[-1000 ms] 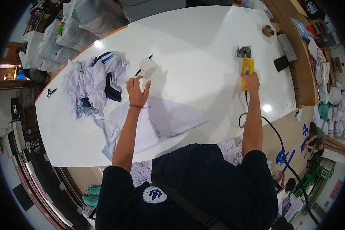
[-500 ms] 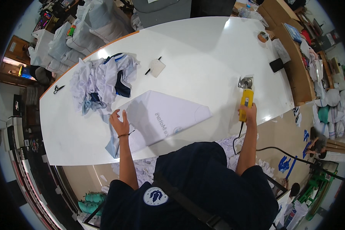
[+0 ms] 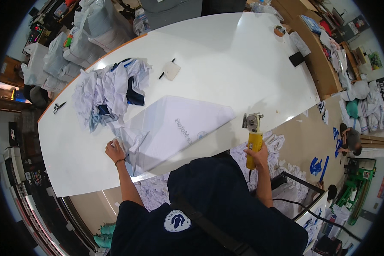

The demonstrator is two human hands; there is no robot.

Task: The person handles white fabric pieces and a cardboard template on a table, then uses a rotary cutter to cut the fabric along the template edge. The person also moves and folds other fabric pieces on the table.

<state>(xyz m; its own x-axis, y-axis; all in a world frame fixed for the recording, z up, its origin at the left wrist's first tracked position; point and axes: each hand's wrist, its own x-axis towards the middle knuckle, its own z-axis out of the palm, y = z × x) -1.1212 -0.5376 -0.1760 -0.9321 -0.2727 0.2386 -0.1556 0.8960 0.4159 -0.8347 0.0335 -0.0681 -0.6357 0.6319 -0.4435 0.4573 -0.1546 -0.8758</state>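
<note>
A white fabric panel [image 3: 170,119] with grey printing lies flat on the table, its left end raised in folds. My left hand [image 3: 115,152] pinches that rumpled left end near the table's front edge. My right hand [image 3: 259,156] is wrapped round the yellow body of an electric rotary cloth cutter [image 3: 255,143], whose round blade points away from me. The cutter is held up at the table's front edge, to the right of the panel and apart from it. Just beyond my left hand rests a crumpled heap of white and navy cloth [image 3: 108,91].
On the white table [image 3: 217,55] are scissors [image 3: 58,107], a pen beside a pale square piece [image 3: 172,71], a black phone [image 3: 296,59] and a tape roll [image 3: 279,30]. Cardboard boxes [image 3: 305,64] stand at the right. Fabric scraps [image 3: 153,194] lie below the front edge. A black cable [image 3: 316,213] trails right.
My left hand has moved left and nearer me, closing on the panel's left end and folding it up. My right hand has brought the cutter nearer me and leftward.
</note>
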